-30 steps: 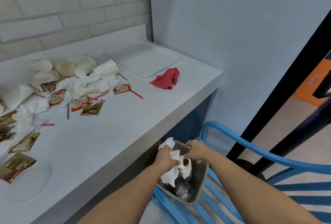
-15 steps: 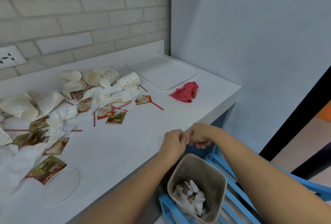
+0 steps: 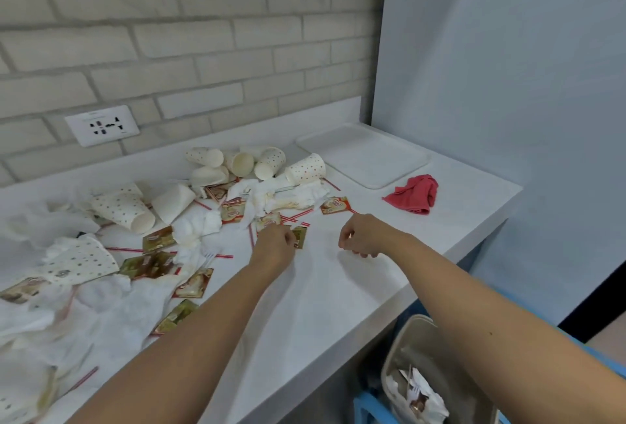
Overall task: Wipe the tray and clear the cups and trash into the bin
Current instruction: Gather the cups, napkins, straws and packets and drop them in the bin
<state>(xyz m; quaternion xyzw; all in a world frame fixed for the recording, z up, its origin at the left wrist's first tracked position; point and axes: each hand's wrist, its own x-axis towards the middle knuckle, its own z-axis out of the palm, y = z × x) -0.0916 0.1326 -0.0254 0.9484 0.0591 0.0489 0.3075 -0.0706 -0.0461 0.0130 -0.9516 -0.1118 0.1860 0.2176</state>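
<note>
My left hand (image 3: 274,243) hovers low over the white counter, its curled fingertips at the left edge of a gold-green sachet (image 3: 300,236); whether it grips the sachet I cannot tell. To its right, my right hand (image 3: 358,235) hangs loosely curled and holds nothing. Behind them lies a heap of dotted paper cups (image 3: 306,168), crumpled napkins (image 3: 291,194), more sachets and red-striped straws. The white tray (image 3: 364,156) sits bare in the far right corner, with a red cloth (image 3: 414,195) crumpled in front of it. The beige bin (image 3: 394,352) stands below the counter's edge, with trash inside.
More cups, napkins and wrappers cover the counter's left side (image 3: 101,274). The bin rests on a blue chair (image 3: 364,403) at the lower right. A wall socket (image 3: 101,125) sits in the brick wall. A grey wall closes off the right end of the counter.
Both hands let go of napkins in the bin, rose and moved forward over the counter to the sachets. The view lifted from the bin to the counter.
</note>
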